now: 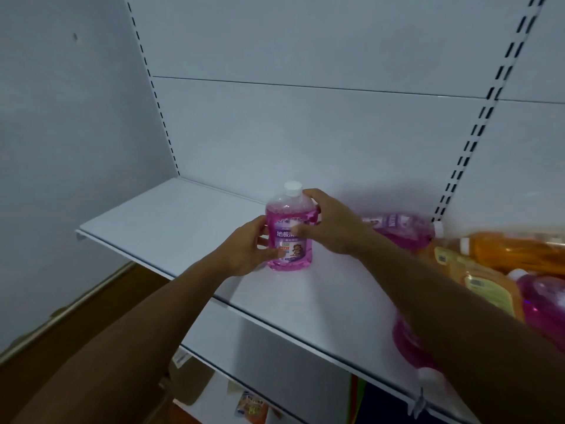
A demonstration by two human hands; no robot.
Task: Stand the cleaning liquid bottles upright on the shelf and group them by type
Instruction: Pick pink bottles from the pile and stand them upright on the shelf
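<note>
A pink bottle with a white cap [289,231] stands upright on the white shelf [171,221]. My left hand [247,252] grips its lower left side and my right hand [330,224] grips its upper right side. Behind my right wrist another pink bottle [400,228] lies on its side. Further right lie two orange bottles, one at the back [513,249] and one in front [480,286]. A pink bottle [544,304] lies at the far right edge. Under my right forearm a further pink bottle [412,344] lies near the shelf's front lip, partly hidden.
The shelf's left half is bare white surface up to the left end [82,234]. A slotted upright [464,166] runs up the back panel at the right. Below the shelf, a lower level holds small packets [250,408]. A brown floor shows at bottom left.
</note>
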